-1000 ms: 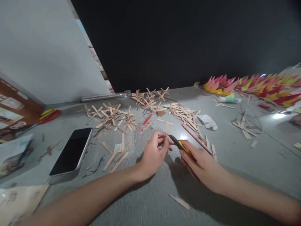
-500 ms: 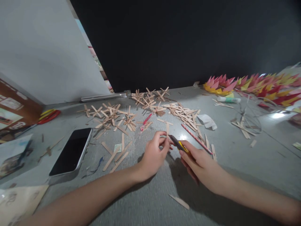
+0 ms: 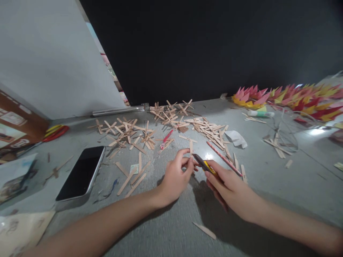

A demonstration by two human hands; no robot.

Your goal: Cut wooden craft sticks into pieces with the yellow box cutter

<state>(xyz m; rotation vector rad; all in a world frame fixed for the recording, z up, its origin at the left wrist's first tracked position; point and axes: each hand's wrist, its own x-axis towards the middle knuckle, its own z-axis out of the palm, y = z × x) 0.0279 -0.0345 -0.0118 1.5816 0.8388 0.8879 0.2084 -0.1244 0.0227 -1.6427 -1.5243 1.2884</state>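
Between its thumb and fingers my left hand (image 3: 178, 175) pinches a wooden craft stick (image 3: 191, 146), which points up and away from me. My right hand (image 3: 230, 189) is wrapped round a utility knife (image 3: 205, 164) with a dark and yellow body. The knife's front end is close to the lower part of the stick, beside my left fingertips; whether the blade touches the wood I cannot tell. A cut stick with a pointed end (image 3: 204, 230) lies on the grey surface below my hands. Several loose craft sticks (image 3: 138, 184) lie left of my left hand.
Craft sticks crossed into star shapes (image 3: 125, 130) are heaped toward the back. A pile of loose sticks (image 3: 209, 130) lies behind my hands. Left is a phone (image 3: 81, 173); scissors (image 3: 56, 132) lie beyond it. Right are a red striped rod (image 3: 223, 158), crumpled tissue (image 3: 236, 138), glue stick (image 3: 261, 113) and paper crowns (image 3: 249, 98).
The knife has shifted very slightly away from the stick. My left hand keeps its pinch in nearly the same place, and the things on the surface stay put.
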